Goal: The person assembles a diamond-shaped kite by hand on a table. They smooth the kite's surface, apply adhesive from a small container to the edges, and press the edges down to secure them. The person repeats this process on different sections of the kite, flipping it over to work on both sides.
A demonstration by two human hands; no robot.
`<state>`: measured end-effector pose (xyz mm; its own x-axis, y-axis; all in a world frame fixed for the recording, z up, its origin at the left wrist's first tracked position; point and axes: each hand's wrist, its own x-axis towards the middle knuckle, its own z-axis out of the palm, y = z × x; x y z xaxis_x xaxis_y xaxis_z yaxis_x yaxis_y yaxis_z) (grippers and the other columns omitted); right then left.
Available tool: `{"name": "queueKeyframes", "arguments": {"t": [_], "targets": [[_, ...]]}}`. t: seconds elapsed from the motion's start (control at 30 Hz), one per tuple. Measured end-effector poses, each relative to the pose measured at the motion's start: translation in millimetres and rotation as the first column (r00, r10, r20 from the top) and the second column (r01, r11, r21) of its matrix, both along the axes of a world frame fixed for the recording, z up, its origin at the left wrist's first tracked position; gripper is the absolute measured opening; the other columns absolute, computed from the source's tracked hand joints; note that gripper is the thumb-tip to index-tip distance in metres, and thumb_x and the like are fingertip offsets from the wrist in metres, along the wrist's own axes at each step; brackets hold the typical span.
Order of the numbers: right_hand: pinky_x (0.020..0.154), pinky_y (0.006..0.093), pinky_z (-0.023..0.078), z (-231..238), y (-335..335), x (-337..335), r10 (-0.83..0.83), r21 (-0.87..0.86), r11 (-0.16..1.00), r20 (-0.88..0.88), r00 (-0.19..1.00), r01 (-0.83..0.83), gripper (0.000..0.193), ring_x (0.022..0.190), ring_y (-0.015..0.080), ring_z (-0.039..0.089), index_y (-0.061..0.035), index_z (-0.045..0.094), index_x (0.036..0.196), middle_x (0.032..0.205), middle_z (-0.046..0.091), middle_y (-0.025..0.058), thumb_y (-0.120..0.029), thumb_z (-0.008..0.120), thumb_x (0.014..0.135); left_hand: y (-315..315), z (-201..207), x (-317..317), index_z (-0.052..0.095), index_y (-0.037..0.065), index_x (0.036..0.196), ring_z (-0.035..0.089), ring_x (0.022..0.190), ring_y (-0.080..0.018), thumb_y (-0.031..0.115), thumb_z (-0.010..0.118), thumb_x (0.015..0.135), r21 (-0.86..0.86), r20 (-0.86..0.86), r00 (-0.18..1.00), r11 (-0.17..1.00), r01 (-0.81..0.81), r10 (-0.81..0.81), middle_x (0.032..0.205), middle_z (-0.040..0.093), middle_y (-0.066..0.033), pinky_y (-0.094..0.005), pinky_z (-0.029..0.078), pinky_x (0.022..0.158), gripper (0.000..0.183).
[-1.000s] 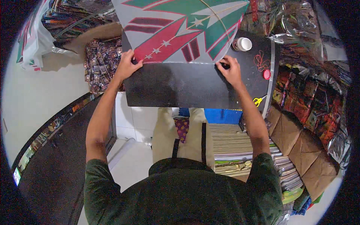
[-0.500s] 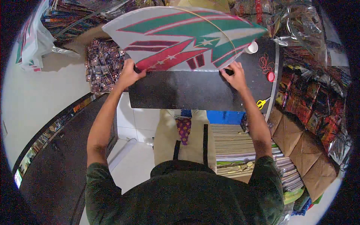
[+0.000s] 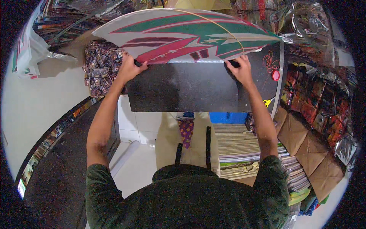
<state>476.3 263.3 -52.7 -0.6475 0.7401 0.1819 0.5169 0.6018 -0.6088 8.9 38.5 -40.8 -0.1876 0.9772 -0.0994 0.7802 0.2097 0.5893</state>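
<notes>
A paper kite in white, green and red, with small stars on it, is held above the far part of a black tabletop. One thin, pale stick curves across it. My left hand pinches the kite's near edge toward its left part. Farther right along that same edge, my right hand grips it with closed fingers. Something dark shows at the fingertips of both hands, too small to make out. The kite's far side and underside are hidden.
Red thread, a round red-rimmed spool and yellow scissors lie at the table's right. A heap of small packets stands to the left. Stacked paper sits below, near folded brown cardboard.
The kite has spread and tilted, its tips reaching farther left and right. Both hands have moved slightly away from me. The white cup behind the kite is now mostly covered.
</notes>
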Motion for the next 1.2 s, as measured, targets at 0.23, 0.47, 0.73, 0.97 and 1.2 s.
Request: {"name": "queueKeyframes", "arguments": {"t": [0.23, 0.47, 0.73, 0.97, 1.2], "targets": [[0.097, 0.0465, 0.049, -4.2, 0.1, 3.8, 0.007, -0.090, 0.996, -0.036, 0.999, -0.010, 0.023, 0.103, 0.0335, 0.064, -0.0082, 0.078, 0.101, 0.104, 0.074, 0.0103, -0.022, 0.085, 0.084, -1.3, 5.3, -1.1, 0.072, 0.008, 0.119, 0.062, 0.116, -0.0350, 0.027, 0.084, 0.079, -0.039, 0.074, 0.997, 0.999, 0.007, -0.004, 0.121, 0.073, -0.0129, -0.0483, 0.039, 0.111, 0.046], [0.096, 0.0417, 0.044, 22.4, 5.6, -6.2, 0.150, -0.052, 0.987, -0.042, 0.988, -0.152, 0.026, 0.104, 0.0269, 0.064, -0.0138, 0.079, 0.098, 0.102, 0.077, 0.0028, -0.024, 0.086, 0.075, 7.8, 10.7, -7.8, 0.063, 0.014, 0.113, 0.068, 0.100, -0.0214, 0.032, 0.082, 0.078, 0.171, -0.017, 0.980, 0.965, 0.200, -0.200, 0.097, 0.072, 0.0021, -0.0440, 0.035, 0.105, 0.043], [0.095, 0.0440, 0.041, 17.3, -0.4, -8.3, 0.213, 0.030, 0.977, -0.032, 0.977, -0.212, 0.027, 0.104, 0.0253, 0.064, -0.0148, 0.072, 0.101, 0.107, 0.076, -0.0004, -0.023, 0.082, 0.077, -2.7, 17.3, -5.1, 0.069, 0.014, 0.112, 0.062, 0.100, -0.0213, 0.020, 0.075, 0.081, 0.168, -0.213, 0.929, 0.925, 0.341, -0.304, 0.099, 0.072, 0.0020, -0.0449, 0.034, 0.104, 0.032], [0.099, 0.0484, 0.041, 12.5, 5.4, -4.9, 0.367, 0.123, 0.914, 0.159, 0.917, -0.387, 0.042, 0.108, 0.0232, 0.062, -0.0179, 0.069, 0.123, 0.117, 0.073, -0.0011, -0.015, 0.076, 0.082, -14.1, 4.5, -11.1, 0.069, 0.019, 0.115, 0.062, 0.112, -0.0235, 0.009, 0.084, 0.060, 0.134, -0.327, 0.838, 0.856, 0.499, -0.437, 0.118, 0.072, 0.0038, -0.0535, 0.031, 0.112, 0.058], [0.101, 0.0482, 0.043, 11.4, 11.8, -0.2, 0.438, 0.222, 0.838, 0.271, 0.857, -0.498, 0.049, 0.109, 0.0232, 0.062, -0.0188, 0.067, 0.129, 0.123, 0.072, -0.0020, -0.012, 0.074, 0.081, -3.5, 12.8, -13.6, 0.067, 0.018, 0.117, 0.062, 0.113, -0.0232, 0.012, 0.084, 0.059, 0.089, -0.367, 0.773, 0.808, 0.583, -0.518, 0.119, 0.072, 0.0041, -0.0543, 0.033, 0.112, 0.060]]}}
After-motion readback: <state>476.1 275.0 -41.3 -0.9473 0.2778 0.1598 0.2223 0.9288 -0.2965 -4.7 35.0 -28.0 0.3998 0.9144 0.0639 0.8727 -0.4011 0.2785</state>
